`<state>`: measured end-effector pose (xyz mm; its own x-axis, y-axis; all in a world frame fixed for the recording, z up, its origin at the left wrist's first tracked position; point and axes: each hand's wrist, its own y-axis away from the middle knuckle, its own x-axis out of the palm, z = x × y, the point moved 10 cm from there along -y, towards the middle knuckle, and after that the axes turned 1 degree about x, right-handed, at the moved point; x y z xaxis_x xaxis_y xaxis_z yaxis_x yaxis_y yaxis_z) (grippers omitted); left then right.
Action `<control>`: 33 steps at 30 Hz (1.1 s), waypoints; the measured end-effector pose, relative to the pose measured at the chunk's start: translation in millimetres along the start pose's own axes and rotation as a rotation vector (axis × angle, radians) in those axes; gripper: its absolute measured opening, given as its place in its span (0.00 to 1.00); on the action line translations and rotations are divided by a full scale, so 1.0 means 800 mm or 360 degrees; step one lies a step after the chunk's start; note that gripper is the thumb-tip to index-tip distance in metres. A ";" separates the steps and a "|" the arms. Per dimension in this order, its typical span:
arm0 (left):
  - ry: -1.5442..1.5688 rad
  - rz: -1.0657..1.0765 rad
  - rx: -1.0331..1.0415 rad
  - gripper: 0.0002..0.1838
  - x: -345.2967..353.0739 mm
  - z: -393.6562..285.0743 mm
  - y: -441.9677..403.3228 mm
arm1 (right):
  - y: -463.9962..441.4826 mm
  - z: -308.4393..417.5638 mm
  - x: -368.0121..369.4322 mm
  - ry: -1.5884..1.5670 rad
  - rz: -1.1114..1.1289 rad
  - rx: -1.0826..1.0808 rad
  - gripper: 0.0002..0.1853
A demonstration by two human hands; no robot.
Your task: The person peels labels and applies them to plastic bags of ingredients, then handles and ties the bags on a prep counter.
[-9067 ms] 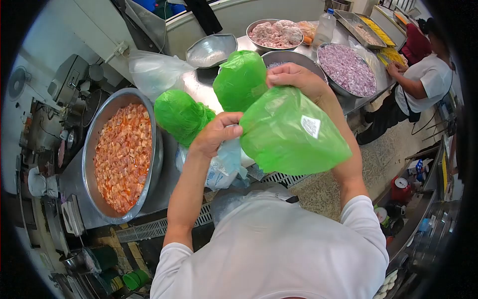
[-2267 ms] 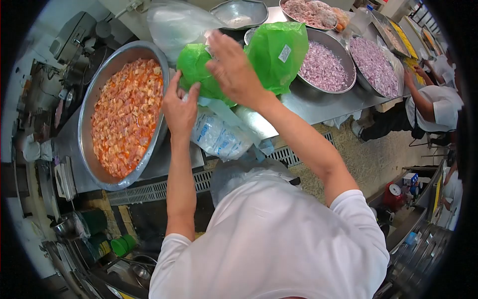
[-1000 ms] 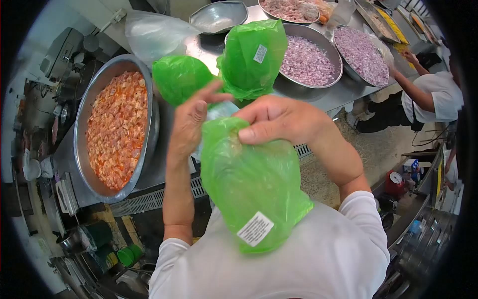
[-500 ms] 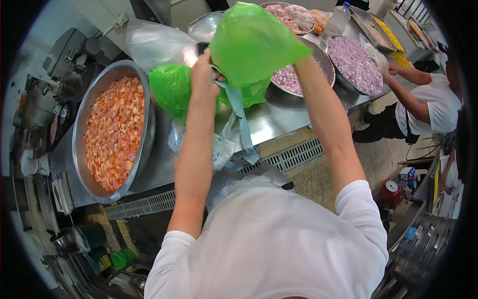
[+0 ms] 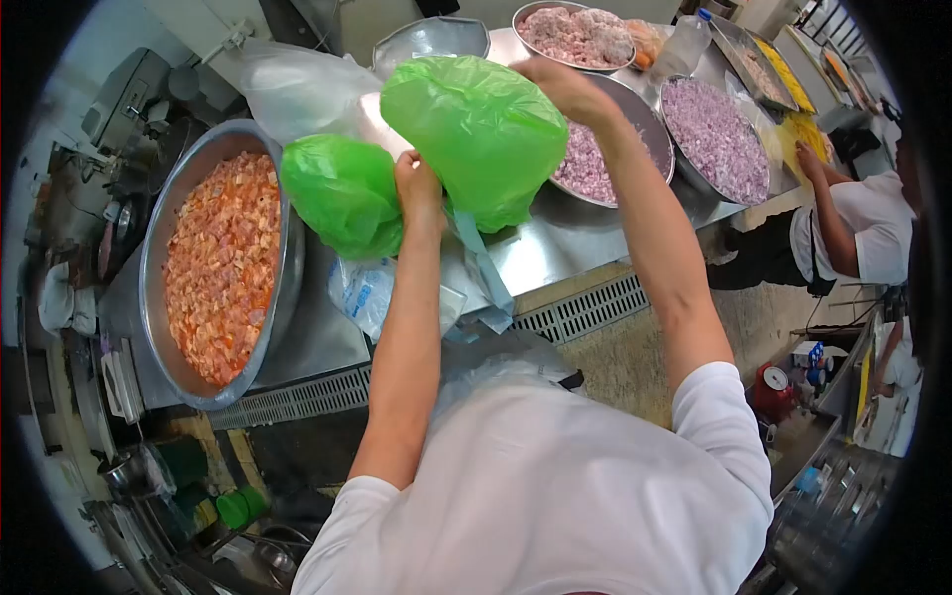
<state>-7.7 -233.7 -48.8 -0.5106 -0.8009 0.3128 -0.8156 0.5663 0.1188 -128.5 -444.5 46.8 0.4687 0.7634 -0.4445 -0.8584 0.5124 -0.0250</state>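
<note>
My left hand (image 5: 418,184) is closed on a green plastic bag (image 5: 476,134), which is puffed out over the middle of the table. A second green bag (image 5: 342,193) bulges just left of that hand. My right hand (image 5: 563,91) is by the upper right edge of the first bag; its fingers are blurred and partly hidden, so their grip does not show. Beneath the bags hang a blue-grey strip (image 5: 483,263) and a clear plastic wrapper (image 5: 372,297). To the left, a large metal basin (image 5: 288,248) contains diced meat (image 5: 220,268) in orange-red sauce.
Metal bowls of chopped purple onion (image 5: 714,139) and pale ground meat (image 5: 575,38) stand on the steel table (image 5: 540,248). A clear bag (image 5: 302,89) lies behind. At right, a co-worker in a white shirt (image 5: 863,213) reaches toward yellow food (image 5: 798,134). A floor grate (image 5: 585,309) runs below.
The green bag has come down and filled out wider. My right hand has come out from behind it to its upper right edge. The co-worker's arms have moved right, away from the onion bowl.
</note>
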 end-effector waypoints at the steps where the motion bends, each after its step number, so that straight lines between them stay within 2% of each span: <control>1: -0.0099 0.0021 -0.0036 0.10 -0.005 0.009 -0.004 | -0.003 0.009 0.004 0.0395 0.0107 -0.0112 0.12; 2: -0.0194 0.0047 -0.0065 0.10 -0.008 0.014 -0.012 | 0.004 0.026 -0.018 0.0420 -0.0088 -0.0344 0.13; 5: -0.0352 0.0029 -0.0173 0.11 -0.015 0.045 -0.031 | -0.016 -0.098 -0.027 -0.0081 -0.0322 -0.0392 0.14; 7: -0.0404 -0.0024 -0.0242 0.12 -0.021 0.078 -0.040 | 0.020 -0.083 0.009 0.0710 -0.0738 -0.0702 0.16; 8: -0.0430 -0.0066 -0.0266 0.12 -0.032 0.094 -0.043 | 0.034 -0.083 0.028 0.0524 -0.0855 -0.0841 0.17; 10: -0.0434 -0.0122 -0.0254 0.13 -0.040 0.115 -0.044 | 0.029 -0.089 0.037 0.0449 -0.0816 -0.0820 0.19; 12: -0.0416 -0.0154 -0.0212 0.13 -0.054 0.136 -0.033 | 0.009 -0.119 0.061 0.0645 -0.0508 -0.0462 0.20; 15: -0.0696 -0.0146 -0.0273 0.12 -0.070 0.197 -0.053 | 0.000 -0.121 0.075 0.0922 -0.0206 -0.0019 0.19; 18: -0.0605 -0.0230 -0.0264 0.11 -0.058 0.199 -0.046 | -0.011 -0.136 0.071 0.1106 -0.0367 -0.0258 0.16; 20: -0.0688 -0.0233 -0.0131 0.12 -0.076 0.213 -0.052 | 0.032 -0.092 0.044 0.0299 -0.0461 -0.0064 0.14; 22: -0.0843 -0.0184 0.0051 0.13 -0.068 0.148 0.017 | 0.040 -0.137 0.008 -0.0019 -0.0577 0.0447 0.14; 23: -0.0922 -0.0152 0.0137 0.14 -0.065 0.112 0.056 | 0.062 -0.128 -0.023 -0.0066 -0.0913 0.0328 0.13; 24: -0.0761 0.0005 0.0195 0.15 -0.067 0.099 0.083 | 0.099 -0.113 -0.043 -0.0113 -0.1251 0.0222 0.13; 25: -0.0599 0.0170 0.0246 0.16 -0.066 0.087 0.108 | 0.129 -0.097 -0.039 -0.0369 -0.1300 0.0166 0.13; 26: -0.0436 0.0321 0.0045 0.17 -0.071 0.080 0.128 | 0.171 -0.078 -0.034 -0.0624 -0.1357 0.0125 0.13; 28: -0.0089 0.0597 -0.0365 0.19 -0.081 0.045 0.162 | 0.230 -0.022 0.030 -0.0700 -0.1172 0.0304 0.11; 29: -0.0030 0.0729 -0.0401 0.19 -0.078 0.025 0.173 | 0.240 -0.010 0.081 -0.0781 -0.0916 0.0320 0.11; 30: 0.0031 0.0862 -0.0418 0.20 -0.072 0.005 0.175 | 0.240 -0.012 0.142 -0.0778 -0.0457 0.0398 0.13; 31: 0.0073 0.0998 -0.0447 0.20 -0.073 -0.006 0.180 | 0.241 0.019 0.230 -0.0467 -0.0135 -0.0082 0.20; 32: 0.0043 0.1096 -0.0461 0.20 -0.072 -0.009 0.181 | 0.239 0.014 0.264 -0.0427 0.0078 -0.0084 0.26; 33: 0.0049 0.1113 -0.0452 0.19 -0.073 -0.013 0.181 | 0.237 0.014 0.283 -0.0749 0.0224 0.0016 0.24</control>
<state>-93.3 -103.2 -39.9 -0.8721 -0.2329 0.4303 -0.2004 0.9723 0.1202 -182.2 -169.9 -48.3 0.3938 0.9191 0.0099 -0.9191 0.3936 0.0161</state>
